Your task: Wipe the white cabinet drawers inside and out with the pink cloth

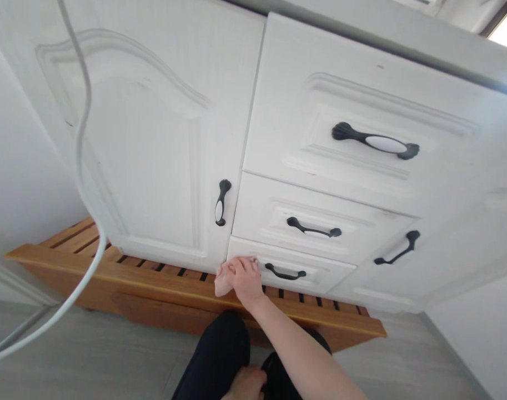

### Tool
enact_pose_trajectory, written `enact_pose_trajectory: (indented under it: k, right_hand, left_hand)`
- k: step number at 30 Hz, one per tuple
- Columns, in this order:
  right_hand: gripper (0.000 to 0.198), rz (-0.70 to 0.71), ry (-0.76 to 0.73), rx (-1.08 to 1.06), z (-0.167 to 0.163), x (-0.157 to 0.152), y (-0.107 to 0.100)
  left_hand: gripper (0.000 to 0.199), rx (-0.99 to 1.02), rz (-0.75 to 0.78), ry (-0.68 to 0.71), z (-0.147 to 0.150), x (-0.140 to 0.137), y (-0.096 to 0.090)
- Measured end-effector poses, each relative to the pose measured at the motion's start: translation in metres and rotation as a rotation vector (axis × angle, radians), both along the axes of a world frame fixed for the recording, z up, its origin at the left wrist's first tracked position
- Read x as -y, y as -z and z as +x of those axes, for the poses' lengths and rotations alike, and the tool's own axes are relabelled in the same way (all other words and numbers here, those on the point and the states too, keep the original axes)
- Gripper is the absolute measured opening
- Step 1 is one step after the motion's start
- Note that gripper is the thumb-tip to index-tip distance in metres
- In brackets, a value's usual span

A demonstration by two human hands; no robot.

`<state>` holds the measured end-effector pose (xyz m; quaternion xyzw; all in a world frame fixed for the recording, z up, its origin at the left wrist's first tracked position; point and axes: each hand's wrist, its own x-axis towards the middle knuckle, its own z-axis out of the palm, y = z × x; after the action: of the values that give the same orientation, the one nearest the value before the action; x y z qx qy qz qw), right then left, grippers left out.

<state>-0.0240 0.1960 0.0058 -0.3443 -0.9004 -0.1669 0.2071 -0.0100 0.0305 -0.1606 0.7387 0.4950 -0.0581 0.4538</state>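
Observation:
My right hand (248,282) is closed on a pale pink cloth (223,283). It presses the cloth against the left end of the bottom drawer (320,278), beside that drawer's dark handle (285,272). Low in the view, my left hand (245,383) rests between my dark-clothed knees, its fingers mostly hidden. The drawer belongs to a white cabinet with a panelled door (145,150) on the left. Above it are a middle drawer (261,205) and a larger top drawer (286,111), both closed.
A slatted wooden bench (165,286) runs along the cabinet's base, in front of my knees. A white cable (83,111) hangs down the left side. Another door handle (398,250) is on the right. Grey flooring (124,355) lies below.

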Motion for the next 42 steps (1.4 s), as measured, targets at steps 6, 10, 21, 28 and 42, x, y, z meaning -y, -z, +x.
enact_pose_trajectory:
  k: [6,10,21,28,42]
  right_hand:
    - [0.023,-0.012,-0.127,0.087,-0.03,0.0,0.002]
    - [0.023,0.015,-0.238,0.156,-0.026,-0.009,-0.007]
    - [0.021,0.096,-0.409,0.284,0.131,-0.019,0.01]
    - [0.033,0.067,-0.297,0.325,0.242,-0.01,-0.004]
    - [0.029,0.149,0.265,0.041,0.352,0.014,-0.024]
  left_hand:
    - [0.045,-0.072,0.014,0.018,-0.001,0.002,0.002]
    - [0.046,-0.085,0.016,0.029,0.0,0.001,0.003]
    - [0.041,-0.107,0.037,0.046,0.002,0.0,-0.004]
    - [0.044,-0.115,0.051,0.059,-0.001,0.003,-0.007]
    - [0.051,-0.144,0.073,0.06,-0.001,0.005,-0.012]
